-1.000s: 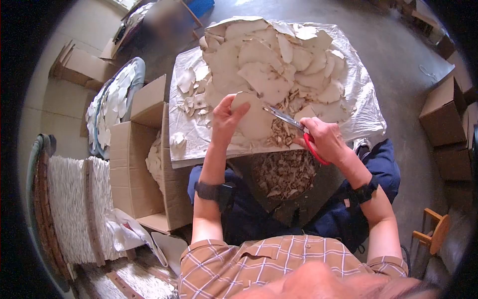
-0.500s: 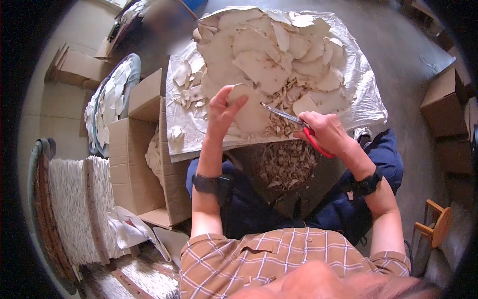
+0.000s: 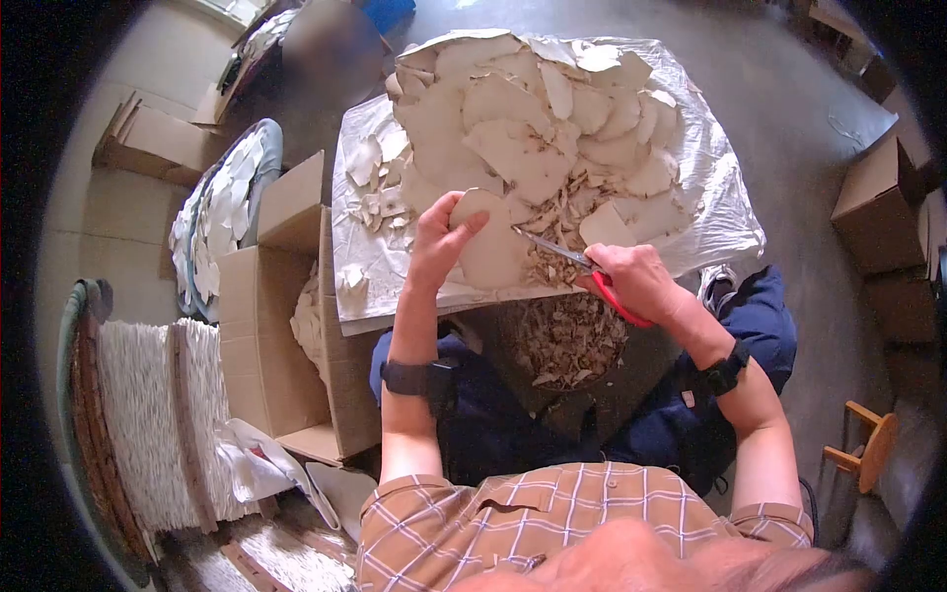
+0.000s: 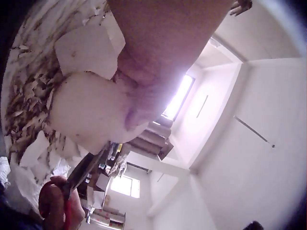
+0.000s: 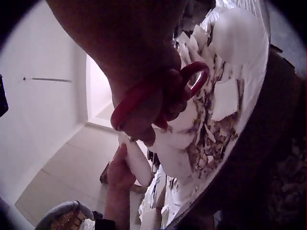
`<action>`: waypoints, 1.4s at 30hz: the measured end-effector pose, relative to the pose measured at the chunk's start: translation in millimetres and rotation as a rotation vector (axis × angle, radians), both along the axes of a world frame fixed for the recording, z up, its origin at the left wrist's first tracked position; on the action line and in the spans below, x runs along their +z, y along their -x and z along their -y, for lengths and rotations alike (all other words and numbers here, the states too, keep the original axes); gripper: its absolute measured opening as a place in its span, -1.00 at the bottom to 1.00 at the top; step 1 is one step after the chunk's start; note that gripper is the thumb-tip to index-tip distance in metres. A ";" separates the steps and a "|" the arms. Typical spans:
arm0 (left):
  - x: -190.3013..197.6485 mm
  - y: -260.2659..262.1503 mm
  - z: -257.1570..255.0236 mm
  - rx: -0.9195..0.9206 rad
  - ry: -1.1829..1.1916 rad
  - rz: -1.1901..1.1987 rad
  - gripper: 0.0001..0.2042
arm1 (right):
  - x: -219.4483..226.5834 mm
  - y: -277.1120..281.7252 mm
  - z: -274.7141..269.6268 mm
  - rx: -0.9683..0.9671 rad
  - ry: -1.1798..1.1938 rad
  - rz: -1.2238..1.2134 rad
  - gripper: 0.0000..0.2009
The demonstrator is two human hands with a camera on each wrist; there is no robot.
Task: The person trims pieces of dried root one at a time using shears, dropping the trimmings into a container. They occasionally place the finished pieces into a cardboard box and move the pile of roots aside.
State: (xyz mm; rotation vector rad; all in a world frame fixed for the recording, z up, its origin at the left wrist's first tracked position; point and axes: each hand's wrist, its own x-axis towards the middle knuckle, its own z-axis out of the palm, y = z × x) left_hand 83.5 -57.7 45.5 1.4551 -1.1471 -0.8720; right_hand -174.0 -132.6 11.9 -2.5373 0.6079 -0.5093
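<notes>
Left hand (image 3: 434, 245) pinches a pale flat slice (image 3: 486, 252) by its left side, thumb laid across the face; the slice stands raised over the near part of the table, with loose material behind it. Right hand (image 3: 639, 281) grips a pair of scissors (image 3: 557, 247), fingers curled through the red handles (the right wrist view shows this most plainly). The scissor blades point toward the right edge of the slice, tips just beside it; whether they touch cannot be told. Beyond both hands, a large heap of pale slices (image 3: 523, 123) lies layered on a white plastic sheet (image 3: 728, 197) covering the table. Brown-edged trimmings (image 3: 552, 268) are scattered at the near foot of the heap, between the raised slice and a single loose slice (image 3: 607, 226) to the right. Beneath the table edge, between the person's knees, is a mass of similar scraps (image 3: 567, 345). To the left of the table stands an upright cardboard box (image 3: 261, 335) with more pale pieces inside. Dark straps (image 3: 414, 379) circle both forearms. A small wooden stool (image 3: 876, 456) is noted well apart, at right.
</notes>
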 end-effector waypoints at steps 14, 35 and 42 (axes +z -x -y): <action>0.8 -1.3 -4.2 -0.036 -0.049 0.016 -0.83 | -19.5 -5.6 -8.4 -0.042 0.088 0.013 -0.90; 6.9 16.1 -22.7 0.222 0.662 1.056 -0.81 | 2.6 7.1 -1.8 -0.188 -0.831 0.053 -0.69; 0.5 26.1 -21.5 0.109 0.791 1.325 -0.69 | 11.3 3.0 -19.7 0.037 -0.713 0.067 -0.77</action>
